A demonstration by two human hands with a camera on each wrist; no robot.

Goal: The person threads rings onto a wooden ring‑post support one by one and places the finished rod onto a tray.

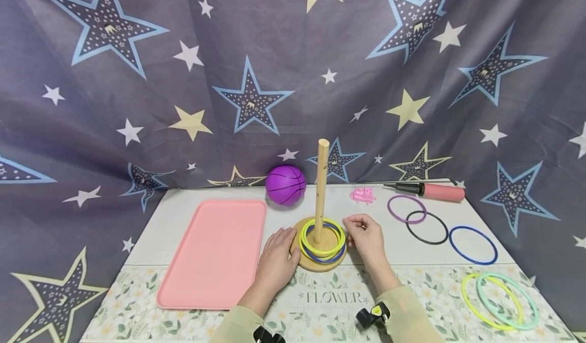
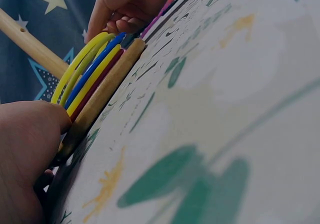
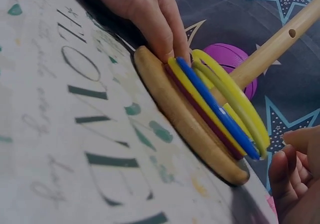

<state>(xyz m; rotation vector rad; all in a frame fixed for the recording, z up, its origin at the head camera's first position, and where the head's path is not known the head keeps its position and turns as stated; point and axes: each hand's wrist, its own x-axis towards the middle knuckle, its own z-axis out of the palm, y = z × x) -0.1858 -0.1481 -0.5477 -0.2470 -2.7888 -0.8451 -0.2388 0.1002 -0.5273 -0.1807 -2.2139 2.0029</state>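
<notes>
A wooden ring-toss stand, an upright peg (image 1: 322, 190) on a round base (image 1: 320, 267), stands between my hands. Around the peg's foot lie several stacked rings (image 1: 302, 246): yellow ones above, a blue one (image 3: 210, 101) below them, then yellow and dark red. My left hand (image 1: 278, 256) rests at the left edge of the base, fingers fairly straight, thumb against the rings' side. My right hand (image 1: 368, 238) is just right of the rings, its fingers loosely curled. In the right wrist view a small gap separates its fingertips from the stack, and nothing shows in its grasp.
On the left lies a pink tray (image 1: 215, 251). Behind the stand are a purple ball (image 1: 286, 185), a small pink toy (image 1: 363, 195) and a hand pump (image 1: 441, 192). Loose rings lie at right: purple (image 1: 389, 210), black (image 1: 444, 226), blue (image 1: 495, 251), yellow (image 1: 464, 294) and mint (image 1: 536, 310).
</notes>
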